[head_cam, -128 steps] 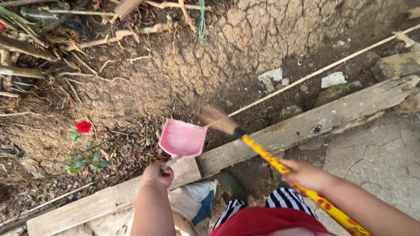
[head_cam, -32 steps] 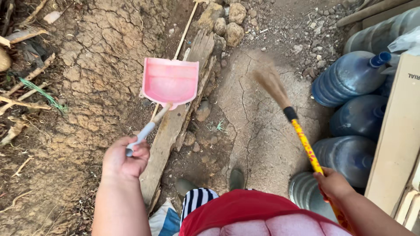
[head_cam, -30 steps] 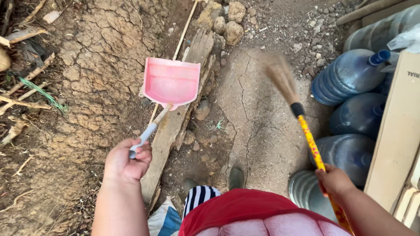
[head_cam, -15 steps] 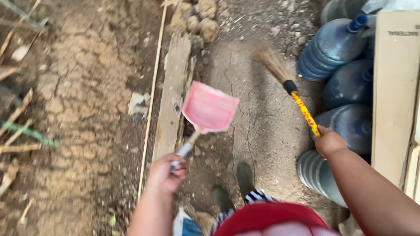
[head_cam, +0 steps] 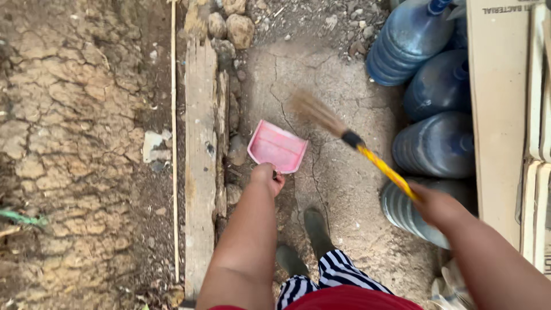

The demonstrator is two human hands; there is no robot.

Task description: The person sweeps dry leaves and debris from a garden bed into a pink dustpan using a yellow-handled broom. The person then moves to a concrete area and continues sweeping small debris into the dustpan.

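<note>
Far to my left lies cracked, dry earth (head_cam: 63, 115), with a scrap of green cord (head_cam: 20, 218) near the picture's edge. A thin pale stick (head_cam: 174, 143) runs straight along the ground beside it, and a small white shard (head_cam: 154, 144) sits just left of the stick. Next comes a weathered plank (head_cam: 201, 161), laid lengthwise, with a few stones (head_cam: 229, 23) bunched at its far end.

My left hand (head_cam: 267, 177) is closed around the handle of the pink dustpan (head_cam: 277, 147); the handle itself is hidden under my fingers. The pan sits low over the cracked concrete (head_cam: 338, 189), just right of the plank, its open mouth facing away from me.

My two dark boots (head_cam: 313, 235) stand on the concrete below the pan, and my striped trousers (head_cam: 336, 275) show at the bottom edge.

The broom (head_cam: 356, 143) slants across the concrete just right of the pan, its straw head blurred and its yellow patterned stick coming back to my right hand (head_cam: 433, 204), which is clenched around it.

Beyond that hand, blue water jugs (head_cam: 436, 143) lie stacked on their sides. A tall cardboard box (head_cam: 499, 115) stands against them at the far right, with pale boards (head_cam: 539, 143) beside it.
</note>
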